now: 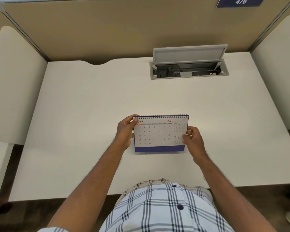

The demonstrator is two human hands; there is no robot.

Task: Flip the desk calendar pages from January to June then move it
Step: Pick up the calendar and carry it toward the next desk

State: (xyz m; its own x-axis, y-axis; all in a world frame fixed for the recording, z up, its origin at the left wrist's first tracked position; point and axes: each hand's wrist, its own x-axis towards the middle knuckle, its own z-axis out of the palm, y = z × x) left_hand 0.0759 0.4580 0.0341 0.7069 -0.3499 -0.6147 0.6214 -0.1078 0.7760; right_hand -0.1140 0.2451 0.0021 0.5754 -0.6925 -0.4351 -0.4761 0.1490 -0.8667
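A spiral-bound desk calendar (157, 134) with a blue base stands near the middle of the white desk (90, 106), its front page showing June 2026. My left hand (126, 131) grips its upper left corner, thumb over the page by the spiral. My right hand (192, 138) pinches the right edge at mid height, thumb on the small month tables. I cannot tell whether the blue base touches the desk or hangs just above it.
An open grey cable box (189, 71) with its lid raised, holding a plug and cable, is set into the desk at the back right. Beige partition walls (107, 30) enclose the back and sides. White side panels stand left and right.
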